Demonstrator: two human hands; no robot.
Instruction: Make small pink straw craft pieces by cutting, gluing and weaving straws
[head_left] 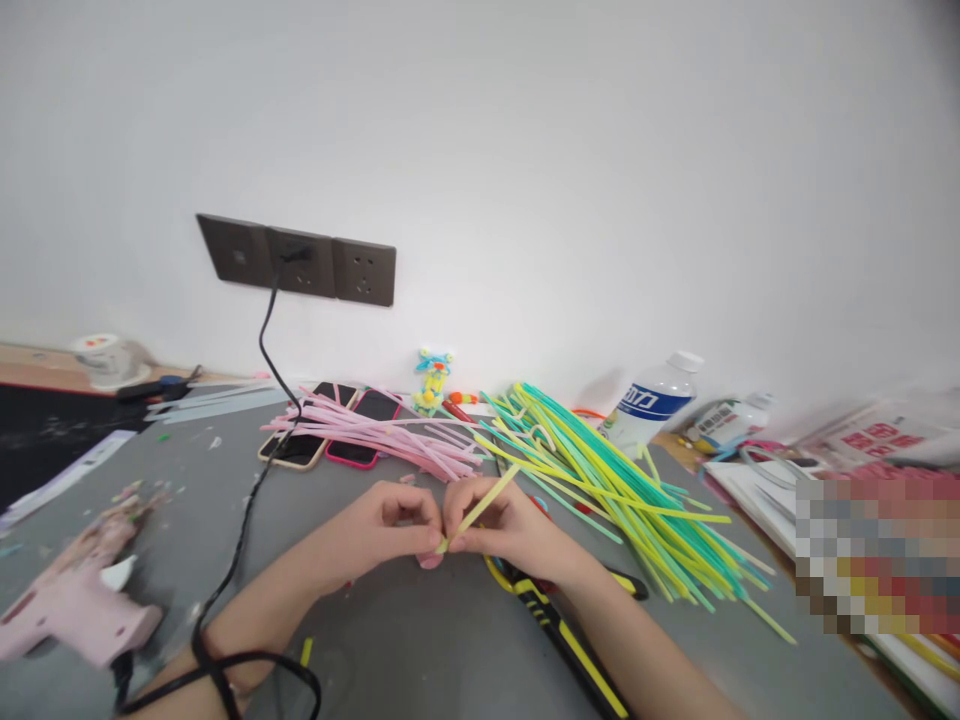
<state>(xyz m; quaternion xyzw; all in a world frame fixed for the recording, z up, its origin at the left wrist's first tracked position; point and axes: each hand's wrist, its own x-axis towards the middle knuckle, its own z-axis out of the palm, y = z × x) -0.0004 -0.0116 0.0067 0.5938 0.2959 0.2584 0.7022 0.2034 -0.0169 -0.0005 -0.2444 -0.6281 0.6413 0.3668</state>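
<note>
My left hand [397, 525] and my right hand [499, 515] meet fingertip to fingertip above the grey mat. Between the right thumb and fingers is a pale yellow pipe cleaner [487, 500], its free end slanting up to the right. The left fingers pinch a small pink piece [429, 560] that shows just under them; the lower end of the yellow stem touches or passes by it, I cannot tell which. Black-and-yellow pliers [559, 635] lie beneath my right forearm, partly hidden. Behind my hands lies a bundle of pink pipe cleaners [390, 435].
Green and yellow pipe cleaners [622, 490] spread at right. A pink glue gun [90, 610] lies left; its black cord [247, 520] crosses my left forearm. Two phones [352, 452] lie under the pink stems. A bottle [652, 400] and a small figure [431, 385] stand by the wall.
</note>
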